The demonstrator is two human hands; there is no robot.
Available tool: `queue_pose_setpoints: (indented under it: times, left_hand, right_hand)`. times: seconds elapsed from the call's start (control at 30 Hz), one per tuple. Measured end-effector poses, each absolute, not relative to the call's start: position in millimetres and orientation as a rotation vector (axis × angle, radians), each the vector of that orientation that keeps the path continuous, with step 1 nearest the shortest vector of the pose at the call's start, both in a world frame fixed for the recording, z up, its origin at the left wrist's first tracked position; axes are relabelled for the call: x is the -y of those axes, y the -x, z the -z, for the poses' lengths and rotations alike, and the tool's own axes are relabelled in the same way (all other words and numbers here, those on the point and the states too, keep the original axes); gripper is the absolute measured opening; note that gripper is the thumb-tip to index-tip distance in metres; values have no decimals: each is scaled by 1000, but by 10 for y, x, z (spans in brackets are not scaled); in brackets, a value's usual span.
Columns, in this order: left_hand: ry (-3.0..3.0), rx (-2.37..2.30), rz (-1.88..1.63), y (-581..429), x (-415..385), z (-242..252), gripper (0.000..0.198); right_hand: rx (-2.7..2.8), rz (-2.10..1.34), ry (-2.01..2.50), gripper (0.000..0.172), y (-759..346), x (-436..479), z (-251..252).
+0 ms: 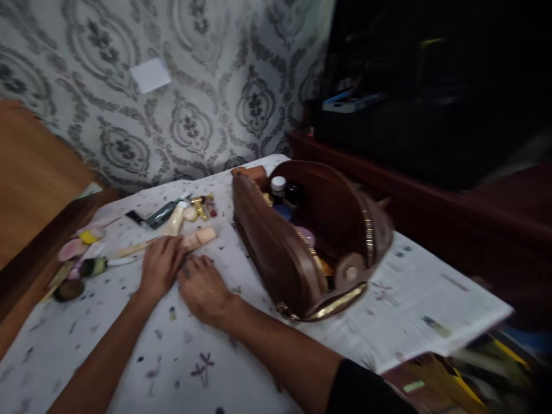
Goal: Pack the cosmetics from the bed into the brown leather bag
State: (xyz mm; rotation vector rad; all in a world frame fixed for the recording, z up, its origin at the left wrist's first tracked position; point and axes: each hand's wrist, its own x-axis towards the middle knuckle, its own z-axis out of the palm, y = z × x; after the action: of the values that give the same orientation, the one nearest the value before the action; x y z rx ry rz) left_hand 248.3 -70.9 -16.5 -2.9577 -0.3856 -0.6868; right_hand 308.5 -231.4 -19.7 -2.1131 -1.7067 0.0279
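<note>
My left hand lies with bent fingers over the near end of a flat peach-coloured piece, perhaps a tube or box. Beside it, my right hand has its fingers curled in, their tips close to the left hand; what they hold, if anything, is hidden. A pale cream tube with a white cap lies just beyond the left hand. To the right stands an open brown zip bag, holding a white-capped bottle and other small items.
Makeup brushes and pink puffs lie at the table's left edge. A dark green tube and gold-coloured lipsticks are farther back. A patterned wall stands behind, with a dark screen at right.
</note>
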Motion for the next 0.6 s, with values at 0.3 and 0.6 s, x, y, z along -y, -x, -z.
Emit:
queue_pose_setpoints:
  times: [0.3,0.6]
  left_hand:
    - [2973,478,585,-2530,667,278,38]
    - [3034,545,601,-2533,673,304,34]
  right_hand:
    - [1642,-26,2082,36,-3145,2272,334]
    - [1559,78,1529,29,-3024,2442,86]
